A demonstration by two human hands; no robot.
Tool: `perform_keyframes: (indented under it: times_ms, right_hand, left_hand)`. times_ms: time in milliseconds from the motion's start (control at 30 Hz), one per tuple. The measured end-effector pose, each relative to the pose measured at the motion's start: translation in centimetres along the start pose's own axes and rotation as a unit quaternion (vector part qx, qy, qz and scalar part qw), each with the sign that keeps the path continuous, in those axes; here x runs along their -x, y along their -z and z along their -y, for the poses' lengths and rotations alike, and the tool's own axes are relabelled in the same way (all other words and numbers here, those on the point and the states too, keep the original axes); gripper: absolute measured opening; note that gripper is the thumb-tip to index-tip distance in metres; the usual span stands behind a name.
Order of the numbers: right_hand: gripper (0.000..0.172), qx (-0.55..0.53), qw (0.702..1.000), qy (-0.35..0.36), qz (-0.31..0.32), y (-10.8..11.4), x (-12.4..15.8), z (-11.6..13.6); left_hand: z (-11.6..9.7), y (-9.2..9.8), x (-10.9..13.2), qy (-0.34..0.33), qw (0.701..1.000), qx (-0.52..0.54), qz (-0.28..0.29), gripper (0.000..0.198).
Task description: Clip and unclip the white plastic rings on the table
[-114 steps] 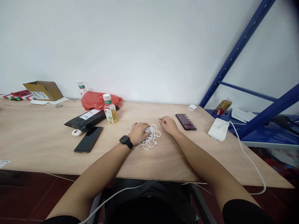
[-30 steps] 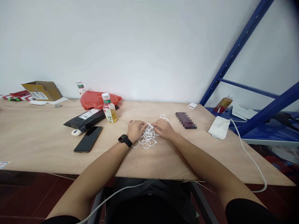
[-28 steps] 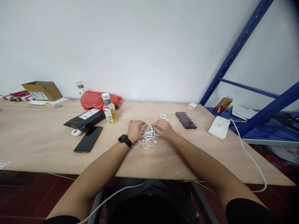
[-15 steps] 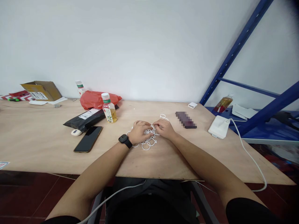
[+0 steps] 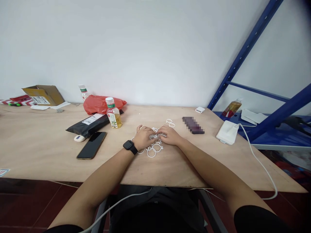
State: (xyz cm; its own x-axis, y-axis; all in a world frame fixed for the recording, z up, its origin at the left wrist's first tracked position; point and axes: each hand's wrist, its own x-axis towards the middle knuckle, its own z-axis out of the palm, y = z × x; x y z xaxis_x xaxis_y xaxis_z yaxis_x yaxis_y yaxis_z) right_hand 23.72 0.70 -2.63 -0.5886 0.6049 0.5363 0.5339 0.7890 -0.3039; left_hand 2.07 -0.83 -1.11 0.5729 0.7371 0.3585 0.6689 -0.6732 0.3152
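Observation:
A tangled pile of thin white rings (image 5: 152, 152), some with a small knob or eyelet on the rim, lies on the wooden table between my hands. My left hand (image 5: 143, 137), with a dark watch on its wrist, reaches into the pile from the left; its fingers are curled round white rings and its little finger sticks out. From the right, my right hand (image 5: 169, 135) has thumb and fingers closed on a white ring at the pile's edge. The fingertips partly hide what they grip. Two loose white rings (image 5: 171, 125) lie just beyond my right hand.
Left of the pile are a phone (image 5: 91, 145), an earbud case (image 5: 79, 138), a black parcel bag (image 5: 85, 127), a drink bottle (image 5: 113, 113) and a red bag (image 5: 96, 104). A pixelated dark object (image 5: 193, 125), a white power bank (image 5: 227, 132) with a cable and a blue rack (image 5: 243, 53) stand right.
My right hand has drawn slightly nearer and lower over the pile, uncovering more of the two loose rings behind it. The rings between the hands have shifted a little.

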Motion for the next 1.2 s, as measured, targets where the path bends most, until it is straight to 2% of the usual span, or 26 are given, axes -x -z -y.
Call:
perform_keyframes:
  times_ms: [167,367,533,800,1000,1200]
  right_hand:
    - [0.015,0.013,1.0,0.008,-0.011,-0.1,0.0,-0.2]
    - [0.01,0.017,0.995,0.012,-0.101,-0.2,-0.1,0.0]
    - [0.01,0.003,0.99,0.012,-0.143,-0.1,-0.2,0.8]
    - [0.008,-0.022,0.976,0.008,-0.215,-0.1,-0.6,2.6]
    - [0.008,-0.021,0.974,0.012,-0.226,-0.4,-0.7,3.3]
    - [0.012,-0.015,0.973,0.052,-0.226,-0.4,-0.7,3.1]
  left_hand:
    - [0.1,0.1,-0.1,0.007,0.999,0.008,-0.03,0.032]
    - [-0.2,0.4,-0.1,0.009,0.996,0.045,-0.077,0.029]
    - [-0.2,0.1,-0.1,0.006,0.993,0.079,-0.093,0.025]
    - [0.0,-0.3,-0.2,-0.017,0.98,0.126,-0.156,0.02]
    - [-0.1,0.0,-0.3,-0.032,0.974,0.124,-0.187,0.015]
    - [-0.3,0.2,-0.2,-0.026,0.976,0.103,-0.189,0.018]
